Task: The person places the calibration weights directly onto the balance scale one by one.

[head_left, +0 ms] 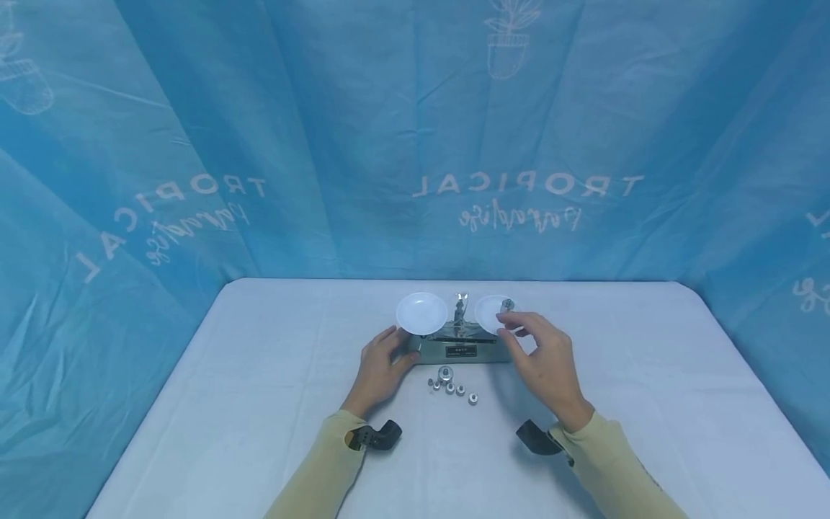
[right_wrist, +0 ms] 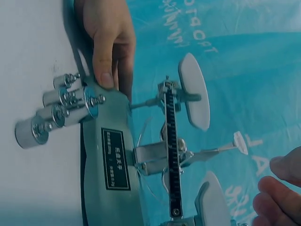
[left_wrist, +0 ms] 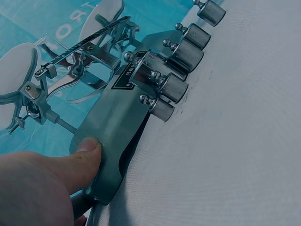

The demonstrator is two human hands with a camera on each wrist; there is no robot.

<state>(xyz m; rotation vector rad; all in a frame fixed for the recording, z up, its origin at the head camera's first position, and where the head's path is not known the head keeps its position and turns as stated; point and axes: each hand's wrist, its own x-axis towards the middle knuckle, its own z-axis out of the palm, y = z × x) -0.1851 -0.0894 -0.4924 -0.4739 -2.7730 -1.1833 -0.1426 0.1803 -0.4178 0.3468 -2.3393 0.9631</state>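
A green two-pan balance scale (head_left: 428,352) stands mid-table with a white left pan (head_left: 421,313) and a white right pan (head_left: 488,314). My left hand (head_left: 381,367) grips the left end of its base, thumb (left_wrist: 88,150) on the front and fingers behind. Beside the right pan is my right hand (head_left: 547,364), thumb and fingertips apart, nothing seen between them. A metal weight (head_left: 508,305) shows at that pan just beyond the fingers, partly covered by them. Several knobbed metal weights (right_wrist: 32,132) stand in front of the base, the largest weight (head_left: 445,373) closest to it.
A white cloth (head_left: 259,404) covers the table. Blue printed curtains (head_left: 363,130) hang behind it and along both sides. Black wrist mounts (head_left: 538,437) stick inward from both sleeves. The balance's beam (right_wrist: 172,155) and pointer stand between the two pans.
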